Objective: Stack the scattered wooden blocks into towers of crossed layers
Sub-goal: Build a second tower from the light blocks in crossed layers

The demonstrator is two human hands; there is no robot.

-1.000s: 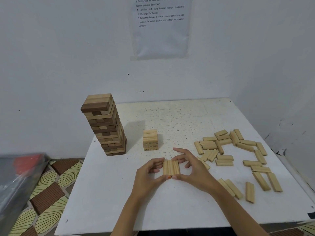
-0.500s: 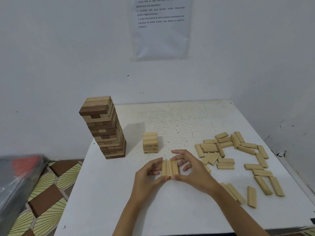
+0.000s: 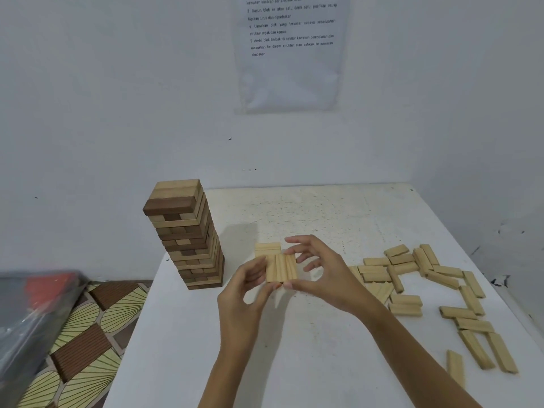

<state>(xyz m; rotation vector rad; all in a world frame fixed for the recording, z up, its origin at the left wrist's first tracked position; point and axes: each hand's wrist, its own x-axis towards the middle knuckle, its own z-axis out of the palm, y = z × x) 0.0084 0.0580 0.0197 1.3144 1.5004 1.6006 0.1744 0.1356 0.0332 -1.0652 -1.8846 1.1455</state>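
I hold a row of three blocks (image 3: 281,267) between both hands: pale, smooth-sawn wood, flat rectangular bars lying side by side with their grain running away from me. My left hand (image 3: 247,290) pinches the row's left edge with curled fingers and thumb. My right hand (image 3: 323,275) grips the right edge, thumb at the near corner, with the other fingers spread above. The row is raised over the middle of the table and covers the lower part of a short stack (image 3: 266,248) of the same pale wood.

The table (image 3: 294,363) is white, matt and speckled with fine dark flecks towards the back. It stands in a corner of plain white walls, where a printed sheet (image 3: 291,54) hangs in a glossy sleeve. Left of the table lies a floor mat (image 3: 88,334) with ribbed brown and cream patches.

A tall tower (image 3: 188,237) of crossed light and dark layers stands at the table's left edge. Loose blocks (image 3: 441,278) lie flat and scattered on the right side.
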